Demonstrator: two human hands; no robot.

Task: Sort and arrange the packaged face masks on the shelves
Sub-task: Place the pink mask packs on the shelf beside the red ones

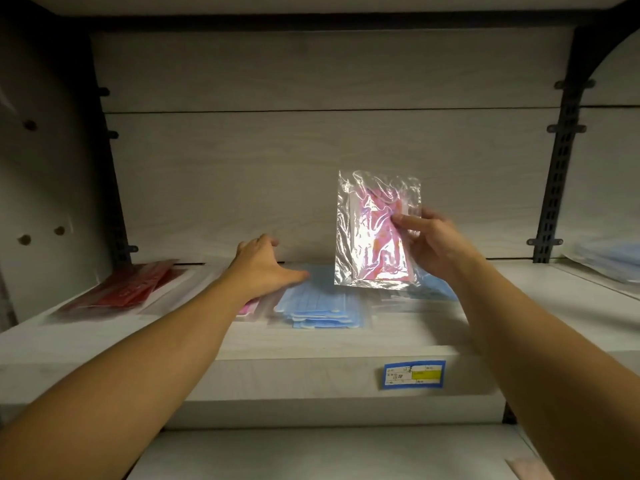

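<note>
My right hand [433, 244] is pinching a pink pack [375, 233] upright, just above the blue stack [320, 303] on the shelf [311, 355]. My left hand [263, 268], grip open, is reaching left of that stack. Next, I judge, it needs laying with the other pink pack [248, 309].

On the pale wooden shelf [104, 344], the red mask packets [128, 285] lie left, the blue mask stack [318, 306] in the middle; my right hand [436, 244] holds the clear pink-mask packet [375, 233] above it.
</note>
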